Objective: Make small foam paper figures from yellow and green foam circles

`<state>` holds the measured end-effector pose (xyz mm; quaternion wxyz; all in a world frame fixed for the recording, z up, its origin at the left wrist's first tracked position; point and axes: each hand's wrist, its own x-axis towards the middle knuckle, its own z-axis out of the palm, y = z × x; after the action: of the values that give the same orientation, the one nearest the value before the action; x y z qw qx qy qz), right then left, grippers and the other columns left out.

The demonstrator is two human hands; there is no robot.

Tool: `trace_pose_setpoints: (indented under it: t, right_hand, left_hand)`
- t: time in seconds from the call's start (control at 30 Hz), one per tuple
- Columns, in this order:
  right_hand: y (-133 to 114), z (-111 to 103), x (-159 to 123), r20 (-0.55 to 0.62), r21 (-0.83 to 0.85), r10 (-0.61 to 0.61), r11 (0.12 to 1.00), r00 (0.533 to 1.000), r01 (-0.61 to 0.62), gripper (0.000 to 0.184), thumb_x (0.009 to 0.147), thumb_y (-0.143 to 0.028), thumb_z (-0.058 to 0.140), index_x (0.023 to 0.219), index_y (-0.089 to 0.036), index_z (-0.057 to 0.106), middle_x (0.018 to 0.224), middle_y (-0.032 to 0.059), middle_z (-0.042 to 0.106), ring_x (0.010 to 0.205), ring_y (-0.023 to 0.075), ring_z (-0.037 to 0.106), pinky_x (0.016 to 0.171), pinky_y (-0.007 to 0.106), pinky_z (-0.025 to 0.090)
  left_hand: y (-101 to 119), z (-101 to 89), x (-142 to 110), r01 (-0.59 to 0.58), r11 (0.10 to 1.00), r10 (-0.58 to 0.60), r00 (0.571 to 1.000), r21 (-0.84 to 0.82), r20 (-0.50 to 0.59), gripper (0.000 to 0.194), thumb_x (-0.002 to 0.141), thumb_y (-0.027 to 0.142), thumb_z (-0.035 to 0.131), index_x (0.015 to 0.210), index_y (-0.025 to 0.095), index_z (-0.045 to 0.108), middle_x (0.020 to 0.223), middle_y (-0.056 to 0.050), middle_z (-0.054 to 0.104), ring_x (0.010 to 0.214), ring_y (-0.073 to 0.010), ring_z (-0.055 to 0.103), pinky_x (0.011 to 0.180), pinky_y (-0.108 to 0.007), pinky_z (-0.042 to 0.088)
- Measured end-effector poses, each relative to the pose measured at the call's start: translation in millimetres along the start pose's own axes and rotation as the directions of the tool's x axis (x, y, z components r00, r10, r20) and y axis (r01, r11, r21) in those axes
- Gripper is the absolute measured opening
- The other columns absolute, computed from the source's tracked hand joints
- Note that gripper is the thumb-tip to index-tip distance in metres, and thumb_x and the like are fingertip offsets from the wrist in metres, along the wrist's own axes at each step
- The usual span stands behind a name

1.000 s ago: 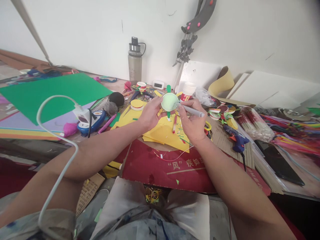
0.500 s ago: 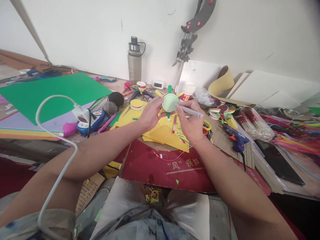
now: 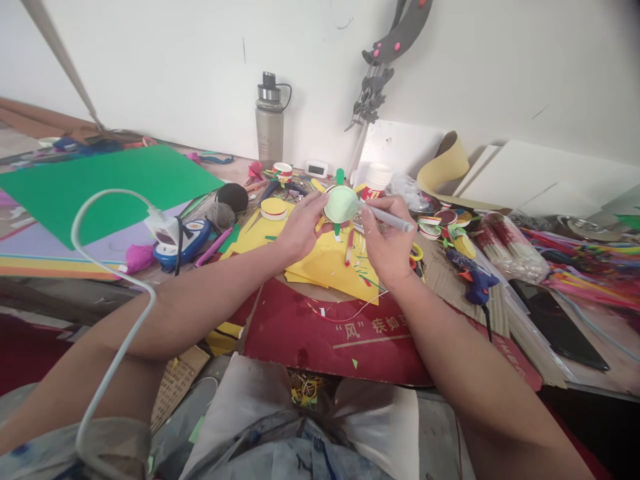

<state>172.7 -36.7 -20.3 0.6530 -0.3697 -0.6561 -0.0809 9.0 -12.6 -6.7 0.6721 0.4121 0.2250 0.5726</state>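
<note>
your left hand was closed around the edge of a pale green, round paper piece with small yellow and green strips sticking out, and you held it up over the flat yellow paper sheets. your right hand gripped a thin, whitish pen, its tip by the right side of the round piece; i cannot tell if it touched. a thin pink and red stick lay on the yellow sheets. behind the yellow sheets stood a tall grey bottle with a black lid and, more to the right, a stack of white and red paper cups. right of the yellow sheets was a blue glue gun, with a shiny black phone farther right. a big green sheet lay to their left.
</note>
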Motion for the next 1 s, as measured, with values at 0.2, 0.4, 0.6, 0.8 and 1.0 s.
trace_pose_setpoints:
  t: [0.2, 0.4, 0.6, 0.8, 1.0]
  right_hand:
    - [-2.4, -0.6, -0.1, 0.004, -0.025, -0.003, 1.000, 1.000, 0.003, 0.029, 0.107, -0.052, 0.062, 0.097, -0.027, 0.071, 0.088, 0.0013, 0.070, 0.081, 0.0192, 0.068, 0.075, 0.038, 0.058]
    - [-2.3, 1.8, -3.4, 0.065, 0.056, 0.009, 0.998, 0.998, -0.012, 0.021, 0.105, -0.046, 0.066, 0.097, -0.027, 0.070, 0.089, 0.0005, 0.073, 0.078, 0.0190, 0.069, 0.073, 0.038, 0.058]
    - [-5.6, 2.4, -3.8, 0.069, 0.064, 0.026, 0.998, 0.997, -0.031, 0.022, 0.104, -0.048, 0.067, 0.097, -0.028, 0.071, 0.090, 0.0019, 0.075, 0.081, 0.0211, 0.071, 0.076, 0.041, 0.060]
    - [-3.3, 2.7, -3.5, 0.053, 0.071, 0.001, 0.997, 0.999, -0.005, 0.016, 0.104, -0.041, 0.068, 0.097, -0.028, 0.071, 0.087, -0.0001, 0.073, 0.076, 0.0187, 0.069, 0.073, 0.037, 0.058]
    - [-2.0, 3.0, -2.8, 0.013, 0.051, 0.018, 0.999, 1.000, -0.019, 0.015, 0.102, -0.039, 0.069, 0.095, -0.026, 0.071, 0.089, 0.0004, 0.074, 0.078, 0.0186, 0.070, 0.073, 0.037, 0.059]
  left_hand:
    - [-2.8, 0.1, -1.0, 0.045, 0.999, -0.045, 0.999, 0.023, 0.013, 0.018, 0.091, 0.034, 0.080, 0.095, 0.021, 0.068, 0.108, -0.006, 0.077, 0.116, -0.0241, 0.072, 0.099, -0.039, 0.065]
    - [-3.8, -0.7, -2.4, 0.047, 0.997, -0.049, 0.998, 0.057, 0.040, 0.018, 0.091, 0.032, 0.080, 0.089, 0.021, 0.066, 0.094, -0.002, 0.072, 0.095, -0.0162, 0.069, 0.078, -0.024, 0.059]
    - [-4.1, -1.1, -1.8, 0.043, 0.998, -0.046, 0.998, 0.052, 0.046, 0.017, 0.093, 0.033, 0.080, 0.092, 0.021, 0.067, 0.096, -0.001, 0.073, 0.102, -0.0178, 0.071, 0.090, -0.030, 0.060]
    - [-6.4, -2.3, -1.8, 0.030, 0.997, -0.038, 0.995, 0.078, 0.097, 0.023, 0.093, 0.033, 0.082, 0.085, 0.019, 0.064, 0.091, 0.001, 0.070, 0.089, -0.0126, 0.067, 0.081, -0.024, 0.058]
    - [-0.7, -0.9, -1.0, 0.031, 0.999, -0.033, 0.998, 0.044, 0.056, 0.013, 0.097, 0.030, 0.077, 0.097, 0.019, 0.071, 0.103, -0.005, 0.077, 0.102, -0.0175, 0.070, 0.090, -0.029, 0.061]
